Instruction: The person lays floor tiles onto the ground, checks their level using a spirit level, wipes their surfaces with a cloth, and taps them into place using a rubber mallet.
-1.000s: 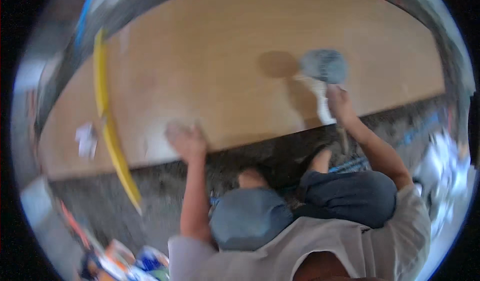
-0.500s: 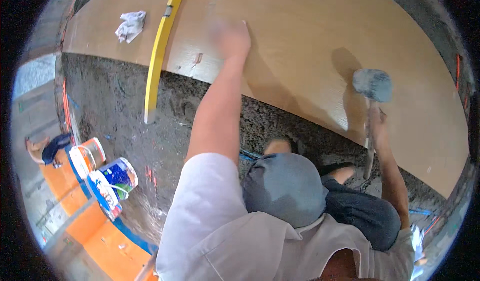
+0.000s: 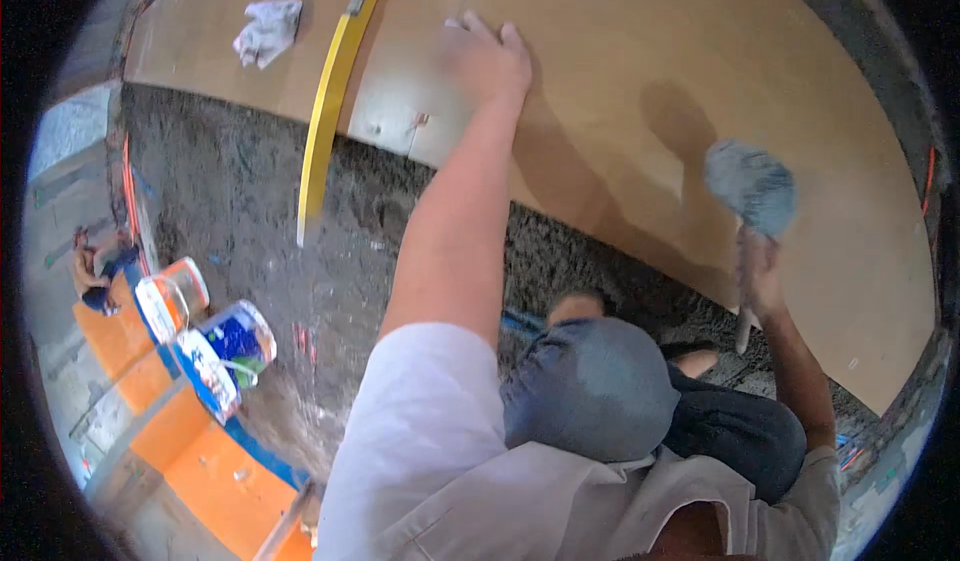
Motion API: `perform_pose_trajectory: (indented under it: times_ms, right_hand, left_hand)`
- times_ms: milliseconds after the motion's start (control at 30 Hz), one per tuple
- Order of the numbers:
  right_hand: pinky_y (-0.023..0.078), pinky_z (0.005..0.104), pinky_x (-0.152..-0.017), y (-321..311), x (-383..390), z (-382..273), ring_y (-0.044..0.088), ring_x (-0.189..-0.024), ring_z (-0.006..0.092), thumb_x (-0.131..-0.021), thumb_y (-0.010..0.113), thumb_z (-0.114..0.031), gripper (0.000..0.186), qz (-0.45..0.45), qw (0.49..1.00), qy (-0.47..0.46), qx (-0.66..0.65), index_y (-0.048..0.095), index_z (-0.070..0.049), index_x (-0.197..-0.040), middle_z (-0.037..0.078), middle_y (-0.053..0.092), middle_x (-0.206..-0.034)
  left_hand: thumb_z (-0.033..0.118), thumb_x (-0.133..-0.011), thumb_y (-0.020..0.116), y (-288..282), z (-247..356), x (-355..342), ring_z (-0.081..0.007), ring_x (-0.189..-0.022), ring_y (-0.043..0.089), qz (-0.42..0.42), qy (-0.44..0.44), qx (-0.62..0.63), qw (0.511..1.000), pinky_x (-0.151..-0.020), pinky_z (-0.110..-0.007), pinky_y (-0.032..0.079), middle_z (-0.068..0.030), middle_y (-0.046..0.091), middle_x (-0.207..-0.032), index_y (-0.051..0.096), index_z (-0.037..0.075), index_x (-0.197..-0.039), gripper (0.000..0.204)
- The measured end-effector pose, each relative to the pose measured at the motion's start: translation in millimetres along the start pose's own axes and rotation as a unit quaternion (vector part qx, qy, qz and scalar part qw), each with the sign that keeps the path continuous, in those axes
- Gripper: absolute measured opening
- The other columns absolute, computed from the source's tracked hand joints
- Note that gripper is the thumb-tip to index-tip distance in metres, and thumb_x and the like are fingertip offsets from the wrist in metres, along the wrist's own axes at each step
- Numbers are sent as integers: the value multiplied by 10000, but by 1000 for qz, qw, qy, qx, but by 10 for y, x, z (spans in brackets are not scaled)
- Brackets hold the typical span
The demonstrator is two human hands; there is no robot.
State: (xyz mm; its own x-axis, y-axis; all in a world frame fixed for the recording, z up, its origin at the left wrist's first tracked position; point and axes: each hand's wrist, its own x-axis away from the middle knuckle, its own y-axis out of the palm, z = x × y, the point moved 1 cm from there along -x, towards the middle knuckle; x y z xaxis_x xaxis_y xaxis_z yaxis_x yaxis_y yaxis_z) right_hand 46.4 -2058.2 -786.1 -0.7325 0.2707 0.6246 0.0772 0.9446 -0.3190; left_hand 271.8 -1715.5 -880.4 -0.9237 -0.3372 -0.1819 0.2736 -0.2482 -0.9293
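A large glossy tan slab (image 3: 620, 51) lies across dark, rough mortar (image 3: 230, 181). My left hand (image 3: 495, 66) rests on the slab with fingers stretched out; part of it is blurred. In my right hand (image 3: 764, 276) is the handle of a mallet, and its big rounded grey head (image 3: 750, 186) is raised over the slab's right part, with its shadow cast to the left. A yellow spirit level (image 3: 325, 126) lies left of my left hand, reaching past the slab's near edge over the mortar. Farther left, a crumpled white cloth (image 3: 268, 33) sits on the slab.
Two paint buckets, one white and orange (image 3: 172, 299) and one blue and white (image 3: 228, 356), stand at the left beside orange panels (image 3: 215, 476). Another person (image 3: 97, 271) sits at the far left. Red string (image 3: 128, 196) runs along the left side.
My left hand's fingers have spread and now show more clearly. The mallet's head has tilted and my right hand sits slightly lower. The whole view has shifted a little.
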Motion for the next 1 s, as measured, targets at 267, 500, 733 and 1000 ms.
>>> perform_pose_trajectory:
  times_ms: [267, 500, 733, 1000]
  right_hand:
    - [359, 270, -392, 219, -886, -1047, 449, -421, 104, -916, 450, -513, 485, -73, 992, -106, -8, 536, -50, -796, 9, 459, -525]
    - [374, 291, -384, 825, -1967, -1770, 450, -422, 126, -906, 445, -533, 509, 21, 994, -101, 33, 504, -56, -739, 22, 457, -546]
    - [442, 368, -412, 742, -2231, -1893, 538, -409, 224, -917, 388, -522, 623, 68, 986, -151, 27, 548, 12, -640, 111, 536, -517]
    - [445, 390, -440, 836, -2150, -1985, 543, -435, 229, -928, 378, -496, 593, 111, 985, -126, 36, 519, 4, -642, 105, 530, -529]
  left_hand:
    - [413, -907, 441, -24, 83, -5, -417, -1293, 280, 26, 20, -96, 995, -1034, -576, 213, -207, 329, -1400, 372, 28, -1335, 580]
    - [416, -925, 396, -66, 85, -15, -423, -1327, 222, -27, -7, -106, 994, -1065, -574, 168, -215, 262, -1446, 311, 33, -1391, 609]
    - [425, -926, 386, -117, 135, -15, -411, -1330, 221, -50, -18, -109, 993, -1063, -576, 169, -209, 262, -1449, 315, 37, -1389, 608]
    - [409, -925, 399, -79, 111, -24, -414, -1308, 251, -21, -1, -117, 993, -1052, -576, 189, -208, 284, -1428, 329, 41, -1378, 587]
